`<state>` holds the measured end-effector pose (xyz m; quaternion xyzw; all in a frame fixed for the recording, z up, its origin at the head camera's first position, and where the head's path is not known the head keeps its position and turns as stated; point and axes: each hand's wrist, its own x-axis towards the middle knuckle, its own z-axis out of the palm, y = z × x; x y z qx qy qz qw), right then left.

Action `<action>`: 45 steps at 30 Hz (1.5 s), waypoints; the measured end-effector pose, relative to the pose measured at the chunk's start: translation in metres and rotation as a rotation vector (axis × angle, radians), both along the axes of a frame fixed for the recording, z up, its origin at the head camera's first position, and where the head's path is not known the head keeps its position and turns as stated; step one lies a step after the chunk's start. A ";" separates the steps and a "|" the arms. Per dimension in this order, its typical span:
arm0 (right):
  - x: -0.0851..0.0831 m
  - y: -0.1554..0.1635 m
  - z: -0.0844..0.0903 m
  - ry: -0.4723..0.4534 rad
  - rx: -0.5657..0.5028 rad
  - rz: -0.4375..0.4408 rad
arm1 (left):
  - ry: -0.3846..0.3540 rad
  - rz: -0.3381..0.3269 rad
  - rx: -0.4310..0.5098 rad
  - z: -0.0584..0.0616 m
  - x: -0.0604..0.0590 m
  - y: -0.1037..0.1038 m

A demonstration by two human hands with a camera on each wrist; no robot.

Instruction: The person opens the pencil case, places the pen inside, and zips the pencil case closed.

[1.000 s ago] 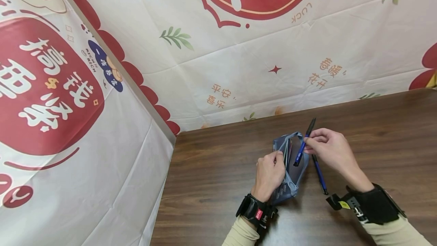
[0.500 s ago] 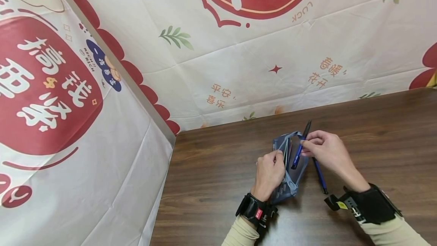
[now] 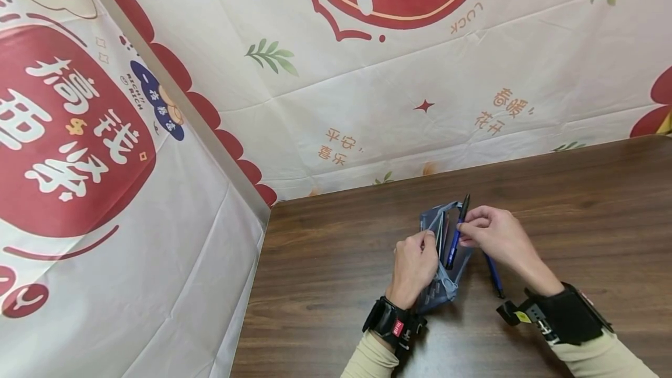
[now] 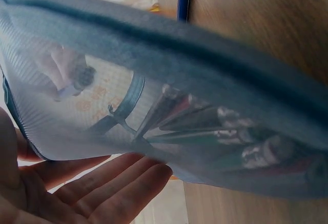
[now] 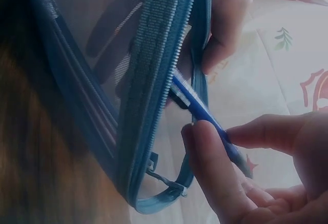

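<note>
From the head view, the blue mesh pencil case (image 3: 443, 249) lies on the bench (image 3: 551, 203) between both hands; the left hand (image 3: 415, 267) pinches one lip of its mouth, holding it apart, while the right hand (image 3: 496, 238) pinches a blue pen (image 3: 455, 232), its long axis steep, lower end already within the opening. A second pen (image 3: 493, 276) lies just right of the case. The left wrist view shows the mesh wall with pens (image 4: 205, 126) inside, fingers (image 4: 118, 183) relaxed below. The right wrist view shows thumb and forefinger (image 5: 210, 157) closed on the pen's barrel (image 5: 200, 108), which crosses the zipper (image 5: 154, 80).
</note>
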<state>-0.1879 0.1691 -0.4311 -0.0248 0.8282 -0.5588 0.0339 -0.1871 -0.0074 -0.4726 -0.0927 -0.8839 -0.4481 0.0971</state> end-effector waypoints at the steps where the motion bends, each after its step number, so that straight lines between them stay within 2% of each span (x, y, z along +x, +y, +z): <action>1: 0.000 -0.001 0.000 -0.009 -0.003 0.004 | -0.001 -0.002 0.001 0.000 0.000 0.000; 14: -0.002 -0.004 -0.009 -0.076 0.007 0.040 | -0.040 -0.028 0.018 0.000 0.002 -0.001; 26: -0.001 -0.004 -0.013 -0.056 0.067 0.082 | -0.039 -0.022 0.005 0.000 0.001 -0.001; 33: -0.001 -0.005 -0.012 -0.058 0.025 0.099 | -0.007 -0.002 -0.035 0.000 0.000 0.000; 38: -0.002 -0.001 -0.008 -0.053 0.010 0.110 | 0.009 0.015 -0.046 -0.001 0.000 0.000; 45: -0.003 0.015 -0.001 -0.014 0.052 0.103 | -0.004 0.006 -0.040 -0.001 0.000 0.000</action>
